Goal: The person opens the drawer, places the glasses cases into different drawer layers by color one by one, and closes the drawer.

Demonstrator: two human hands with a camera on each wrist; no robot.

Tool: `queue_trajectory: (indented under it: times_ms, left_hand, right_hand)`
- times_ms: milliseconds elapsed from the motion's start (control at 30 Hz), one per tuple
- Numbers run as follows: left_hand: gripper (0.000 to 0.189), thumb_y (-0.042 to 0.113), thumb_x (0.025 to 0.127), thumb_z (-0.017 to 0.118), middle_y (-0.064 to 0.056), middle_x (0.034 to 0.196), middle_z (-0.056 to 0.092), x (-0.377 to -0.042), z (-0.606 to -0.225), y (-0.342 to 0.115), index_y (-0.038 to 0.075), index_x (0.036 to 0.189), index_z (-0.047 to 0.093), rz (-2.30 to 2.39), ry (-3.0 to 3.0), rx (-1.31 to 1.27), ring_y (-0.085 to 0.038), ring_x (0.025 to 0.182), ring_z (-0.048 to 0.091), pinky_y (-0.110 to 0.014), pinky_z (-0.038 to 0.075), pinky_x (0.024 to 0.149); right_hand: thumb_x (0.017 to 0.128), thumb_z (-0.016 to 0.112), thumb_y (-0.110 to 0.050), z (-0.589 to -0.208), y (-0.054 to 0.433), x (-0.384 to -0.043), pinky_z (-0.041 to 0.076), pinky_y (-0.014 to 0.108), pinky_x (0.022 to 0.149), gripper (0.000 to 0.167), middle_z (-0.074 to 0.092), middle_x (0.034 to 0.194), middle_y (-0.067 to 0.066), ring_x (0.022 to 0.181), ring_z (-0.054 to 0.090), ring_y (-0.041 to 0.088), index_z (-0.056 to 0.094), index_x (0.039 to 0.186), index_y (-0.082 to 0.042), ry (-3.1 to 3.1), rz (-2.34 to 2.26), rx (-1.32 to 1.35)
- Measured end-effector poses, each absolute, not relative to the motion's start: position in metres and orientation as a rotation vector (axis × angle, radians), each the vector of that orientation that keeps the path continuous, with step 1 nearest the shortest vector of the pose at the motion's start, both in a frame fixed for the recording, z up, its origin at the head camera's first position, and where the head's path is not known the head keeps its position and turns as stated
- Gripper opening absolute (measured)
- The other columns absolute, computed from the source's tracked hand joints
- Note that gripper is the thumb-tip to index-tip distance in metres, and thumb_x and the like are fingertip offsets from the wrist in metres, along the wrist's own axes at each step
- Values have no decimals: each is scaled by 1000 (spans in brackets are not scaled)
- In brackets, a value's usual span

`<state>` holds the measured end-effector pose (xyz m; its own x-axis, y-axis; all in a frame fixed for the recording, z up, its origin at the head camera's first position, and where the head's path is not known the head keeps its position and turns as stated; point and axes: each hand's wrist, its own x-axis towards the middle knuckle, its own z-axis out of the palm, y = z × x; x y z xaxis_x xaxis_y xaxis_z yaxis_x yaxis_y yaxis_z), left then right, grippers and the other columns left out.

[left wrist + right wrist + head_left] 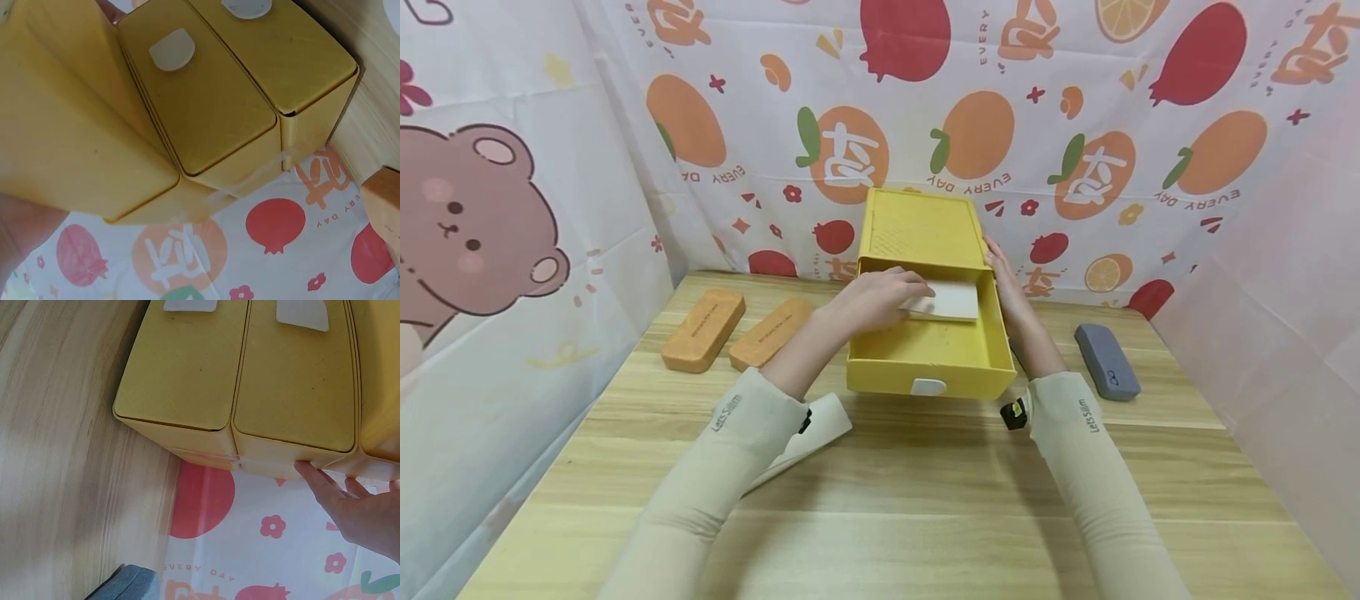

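A yellow drawer unit stands at the back of the table, its top drawer pulled out toward me. Inside that drawer lies a white flat rectangular block, slightly blurred. My left hand reaches over the drawer's left wall and grips the block's left end with bent fingers. The drawer hides most of this hand in the left wrist view. My right hand rests against the unit's right side. In the right wrist view, the fingertips of its extended fingers touch the yellow side wall.
Two orange-brown cases lie to the left of the unit. A grey glasses case lies to the right. Under my left forearm is a white flat item, partly hidden. A printed cloth hangs behind the table.
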<state>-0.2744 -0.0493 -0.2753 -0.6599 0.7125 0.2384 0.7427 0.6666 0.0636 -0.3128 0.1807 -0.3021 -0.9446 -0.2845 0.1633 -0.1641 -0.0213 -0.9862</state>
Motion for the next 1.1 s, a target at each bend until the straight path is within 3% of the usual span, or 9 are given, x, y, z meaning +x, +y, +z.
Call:
queue_trajectory:
  times_ms: [200,500,667,767,900,1000,1100]
  left_hand:
    - [35,9,85,66,-4,119,58,-259,-266,-63,11,119,61,-366,-2650,-1178,-21,111,49,-33,43,86]
    - [35,14,85,66,-5,111,62,-234,-261,-88,12,120,61,-302,-2562,-847,-22,102,56,-31,47,55]
    - [41,17,87,61,-9,115,61,-221,-261,-102,9,126,55,-263,-2618,-673,-26,104,55,-38,50,61]
    - [42,16,89,57,-14,111,61,-214,-264,-110,3,128,50,-290,-2680,-524,-31,98,56,-44,50,62]
    - [30,14,91,51,-18,83,61,-203,-272,-122,-6,114,50,-284,-2778,-321,-35,76,59,-46,47,51]
    - [27,13,89,55,-17,73,57,-197,-282,-130,-9,103,52,-210,-2854,-350,-37,67,58,-46,47,49]
    - [35,18,86,63,-19,83,59,-190,-296,-134,-10,104,53,-125,-2999,-464,-38,76,59,-46,49,58]
  right_hand:
    - [101,25,-28,-302,181,-313,25,47,102,53,9,150,5,127,26,25,4,149,-18,2127,-2130,-498]
    - [100,26,-30,-301,182,-314,26,47,101,54,9,150,5,127,27,26,5,149,-19,2132,-2127,-460]
    - [100,27,-29,-302,182,-314,25,47,102,55,10,150,6,127,26,26,5,149,-19,2134,-2132,-459]
    - [100,26,-28,-302,182,-314,26,47,101,54,10,149,6,126,28,26,5,149,-18,2137,-2131,-469]
    - [100,26,-28,-302,181,-314,26,47,101,54,11,149,7,125,29,26,5,149,-18,2117,-2141,-482]
    - [100,26,-28,-302,181,-314,26,47,101,54,11,149,7,125,28,26,5,149,-18,2104,-2148,-485]
    - [100,26,-27,-302,181,-315,26,47,101,54,11,149,7,127,27,27,6,149,-18,2101,-2151,-481]
